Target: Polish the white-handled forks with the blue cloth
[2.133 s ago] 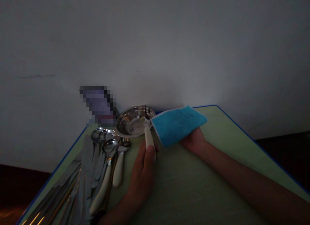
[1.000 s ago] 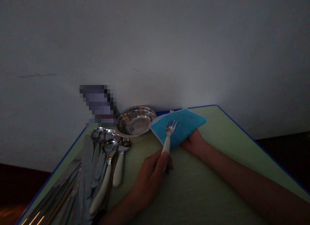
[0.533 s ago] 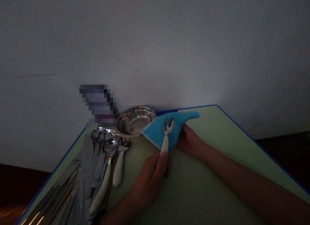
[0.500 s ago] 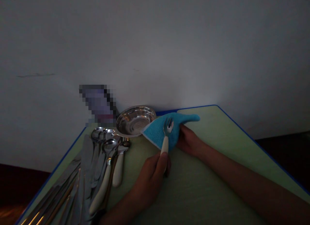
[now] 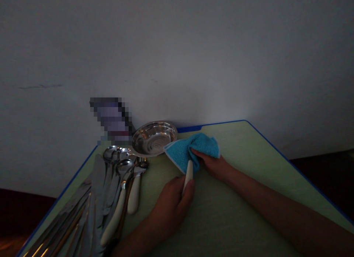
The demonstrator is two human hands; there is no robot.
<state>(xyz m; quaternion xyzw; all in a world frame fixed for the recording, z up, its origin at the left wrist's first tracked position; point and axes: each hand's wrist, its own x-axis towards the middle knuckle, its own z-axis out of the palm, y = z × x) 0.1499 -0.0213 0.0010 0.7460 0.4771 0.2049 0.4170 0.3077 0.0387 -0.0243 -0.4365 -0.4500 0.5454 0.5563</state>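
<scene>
My left hand (image 5: 175,203) is closed around the white handle of a fork (image 5: 189,171), which points up and away from me. The fork's metal head is hidden inside a blue cloth (image 5: 179,151) with a pale edge. From the right, my right hand (image 5: 211,164) pinches that cloth around the fork's head, thumb pressed on the fold. Both hands are above the green table, just in front of a shiny metal bowl (image 5: 135,146).
Left of my hands lies a pile of cutlery: spoons (image 5: 125,167), white-handled pieces (image 5: 134,198) and several knives (image 5: 96,187). A blurred-out upright device (image 5: 112,118) leans at the back left. The green table (image 5: 249,150) has a blue edge and meets a grey wall (image 5: 177,57).
My right hand has folded the cloth over the fork's head, which lay uncovered on top of it before. The left hand keeps its hold on the handle.
</scene>
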